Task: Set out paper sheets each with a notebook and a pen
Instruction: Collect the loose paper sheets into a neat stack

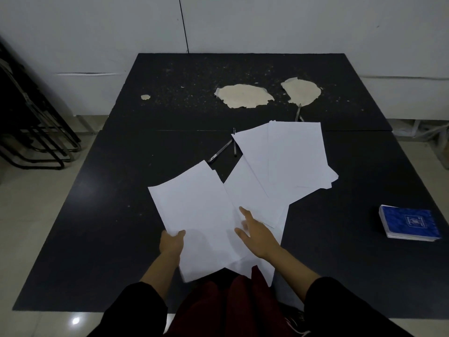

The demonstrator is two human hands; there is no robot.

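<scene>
Head view. A black table [97,215] is seen against a white wall [267,25], on a pale tiled floor [31,215]. The tabletop's far half is chipped, with two large pale bare patches [244,96] and a small one. Dark folded chair frames [31,132] are leaned at the wall, left of the table.

White sheets [279,154] are spread loosely overlapping across the table's middle, from near edge toward the patches. Two pens [220,150] are laid just left of the far sheets, one partly tucked under them. A third pen-like item [298,113] is seen just beyond the sheets, detail unclear. A stack of blue notebooks [408,222] is set at the table's right side, well apart from the sheets.

The nearest sheet [196,210] is gripped at its left edge by the left hand [171,243], thumb on top. The right hand [257,233] is held spread over the sheets, fingers straight, nothing gripped; contact cannot be told.
</scene>
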